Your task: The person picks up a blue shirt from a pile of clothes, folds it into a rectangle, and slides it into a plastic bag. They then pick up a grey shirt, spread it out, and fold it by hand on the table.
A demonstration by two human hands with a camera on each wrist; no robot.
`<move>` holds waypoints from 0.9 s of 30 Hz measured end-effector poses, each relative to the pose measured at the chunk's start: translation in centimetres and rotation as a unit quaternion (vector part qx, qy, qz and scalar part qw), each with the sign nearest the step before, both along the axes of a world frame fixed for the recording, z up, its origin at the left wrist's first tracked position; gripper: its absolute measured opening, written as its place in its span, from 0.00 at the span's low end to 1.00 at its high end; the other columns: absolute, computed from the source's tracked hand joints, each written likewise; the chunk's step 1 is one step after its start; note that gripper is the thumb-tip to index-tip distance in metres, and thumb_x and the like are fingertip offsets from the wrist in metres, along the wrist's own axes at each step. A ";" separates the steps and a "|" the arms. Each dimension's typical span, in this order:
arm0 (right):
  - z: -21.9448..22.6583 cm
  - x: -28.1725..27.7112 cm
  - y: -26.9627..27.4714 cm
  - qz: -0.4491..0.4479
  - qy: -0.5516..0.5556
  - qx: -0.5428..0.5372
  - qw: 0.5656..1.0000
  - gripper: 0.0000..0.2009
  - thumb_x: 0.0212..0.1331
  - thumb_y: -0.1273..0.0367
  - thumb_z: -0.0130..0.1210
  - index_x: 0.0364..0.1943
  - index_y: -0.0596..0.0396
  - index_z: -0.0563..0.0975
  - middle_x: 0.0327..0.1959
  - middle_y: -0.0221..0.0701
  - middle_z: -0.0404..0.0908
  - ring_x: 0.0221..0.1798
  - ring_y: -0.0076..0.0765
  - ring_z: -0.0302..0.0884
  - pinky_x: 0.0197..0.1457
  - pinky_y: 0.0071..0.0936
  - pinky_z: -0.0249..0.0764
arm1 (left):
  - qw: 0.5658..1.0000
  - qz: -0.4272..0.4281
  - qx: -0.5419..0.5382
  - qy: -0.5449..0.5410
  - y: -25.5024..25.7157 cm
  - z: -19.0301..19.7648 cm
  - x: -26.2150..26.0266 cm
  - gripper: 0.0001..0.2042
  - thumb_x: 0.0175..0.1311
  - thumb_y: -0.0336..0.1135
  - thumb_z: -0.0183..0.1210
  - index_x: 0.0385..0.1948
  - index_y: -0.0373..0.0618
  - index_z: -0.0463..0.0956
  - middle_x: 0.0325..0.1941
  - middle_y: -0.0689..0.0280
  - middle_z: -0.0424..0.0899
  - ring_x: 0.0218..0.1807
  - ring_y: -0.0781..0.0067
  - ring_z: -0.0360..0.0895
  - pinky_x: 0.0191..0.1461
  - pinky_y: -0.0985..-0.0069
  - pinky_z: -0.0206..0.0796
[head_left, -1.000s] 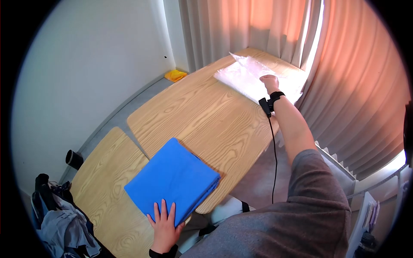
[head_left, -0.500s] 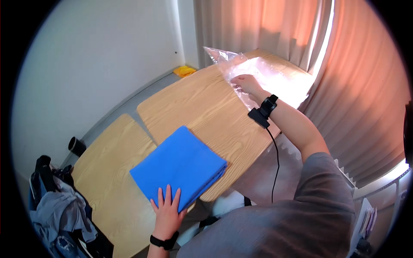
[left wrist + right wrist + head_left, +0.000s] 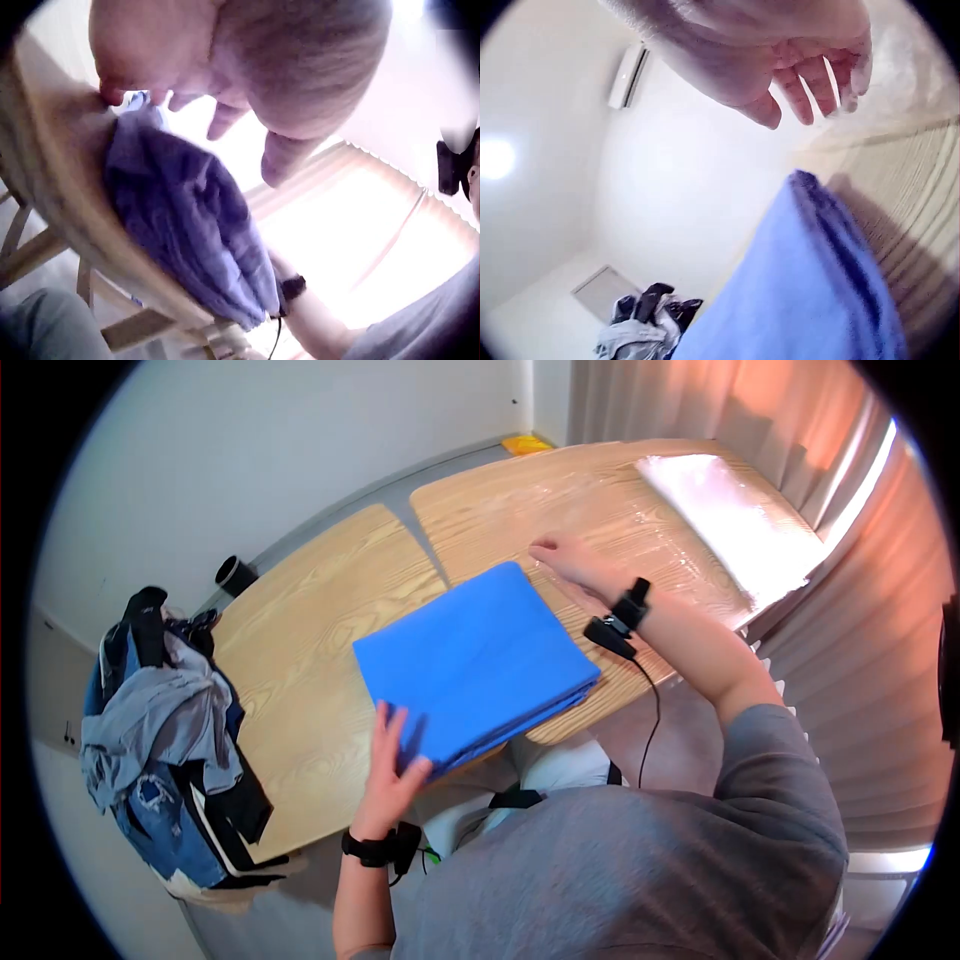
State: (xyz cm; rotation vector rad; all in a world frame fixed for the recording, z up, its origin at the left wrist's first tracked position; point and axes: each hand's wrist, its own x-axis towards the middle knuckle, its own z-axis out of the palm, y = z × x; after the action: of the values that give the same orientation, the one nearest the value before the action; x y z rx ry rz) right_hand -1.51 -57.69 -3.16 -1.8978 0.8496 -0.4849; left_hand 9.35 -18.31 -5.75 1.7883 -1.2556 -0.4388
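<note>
A folded blue cloth point(image 3: 480, 650) lies flat on the wooden table, its stacked layers showing along the near right edge. My left hand point(image 3: 388, 780) is at the cloth's near left corner, fingers extended and thumb spread. In the left wrist view the fingers point(image 3: 225, 120) point down beside the cloth point(image 3: 187, 202). Just beyond the cloth's far right side is my right hand point(image 3: 580, 565), over a clear plastic bag point(image 3: 735, 525) spread on the table. Seen from the right wrist, its fingers point(image 3: 802, 97) hang loosely with nothing between them, the cloth point(image 3: 780, 277) below.
A pile of clothes point(image 3: 165, 710) sits at the table's left end. A gap separates the two tabletops point(image 3: 290, 630). Behind them stand a black bin point(image 3: 235, 575) and a yellow item point(image 3: 526, 445) on the floor. Curtains point(image 3: 690, 410) hang at right; a cable trails from the right wrist.
My right hand drew the clear plastic toward the cloth, spreading it over the table, and its fingers have loosened. The left hand slid to the cloth's left corner. The head view has turned left.
</note>
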 end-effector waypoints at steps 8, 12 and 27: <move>-1.6 -6.8 9.3 0.105 0.023 -0.058 0.992 0.29 0.51 0.66 0.57 0.57 0.67 0.64 0.52 0.46 0.71 0.52 0.36 0.70 0.56 0.27 0.67 | 0.848 0.204 -0.004 0.489 -0.3 1.1 3.8 0.19 0.65 0.42 0.51 0.52 0.40 0.66 0.45 0.65 0.77 0.46 0.75 0.73 0.49 0.75 0.65; -1.9 -6.9 12.6 -0.008 -0.090 0.061 0.994 0.28 0.52 0.69 0.56 0.57 0.68 0.63 0.55 0.46 0.68 0.58 0.36 0.66 0.60 0.28 0.63 | 0.881 0.157 0.069 0.440 -2.9 2.7 3.6 0.22 0.62 0.45 0.56 0.50 0.36 0.68 0.41 0.66 0.77 0.38 0.80 0.73 0.45 0.81 0.66; 4.6 -3.2 12.6 0.184 -0.199 0.424 0.864 0.19 0.53 0.76 0.56 0.50 0.65 0.70 0.46 0.38 0.76 0.46 0.31 0.76 0.53 0.29 0.73 | 0.937 0.167 -0.198 0.237 -0.2 9.8 4.0 0.19 0.56 0.24 0.57 0.51 0.37 0.67 0.48 0.62 0.76 0.48 0.72 0.73 0.54 0.74 0.63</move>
State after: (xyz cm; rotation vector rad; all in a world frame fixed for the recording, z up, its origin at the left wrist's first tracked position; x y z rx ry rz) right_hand -4.68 -45.10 1.46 -1.0370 0.3078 -0.1892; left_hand 13.35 -18.53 4.01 1.4002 -0.6324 -0.3608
